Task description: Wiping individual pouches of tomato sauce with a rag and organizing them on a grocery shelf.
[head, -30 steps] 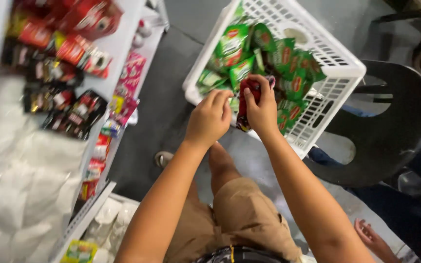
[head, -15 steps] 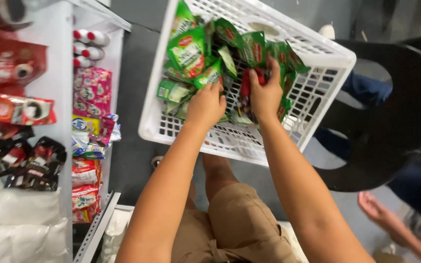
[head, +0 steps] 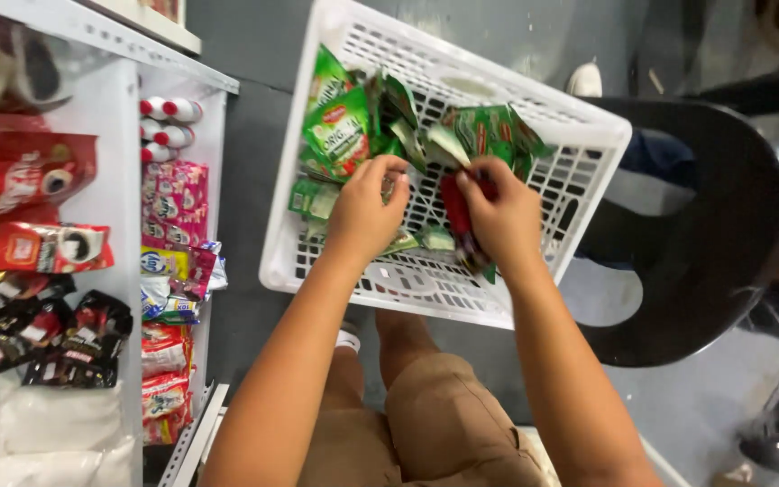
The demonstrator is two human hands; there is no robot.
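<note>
A white shelf unit [head: 123, 298] at far left carries red, black and pink sachets [head: 173, 203]. In the white plastic basket [head: 579, 117], the left hand [head: 367, 212] pinches green sachets [head: 340, 131]. Just beside it, the right hand [head: 502, 216] is closed around a red packet [head: 455, 209]; a black chair [head: 723, 243] stands right.

Both hands [head: 367, 212] [head: 502, 216] dig among green sachets [head: 340, 126] — white basket [head: 426, 284].
</note>
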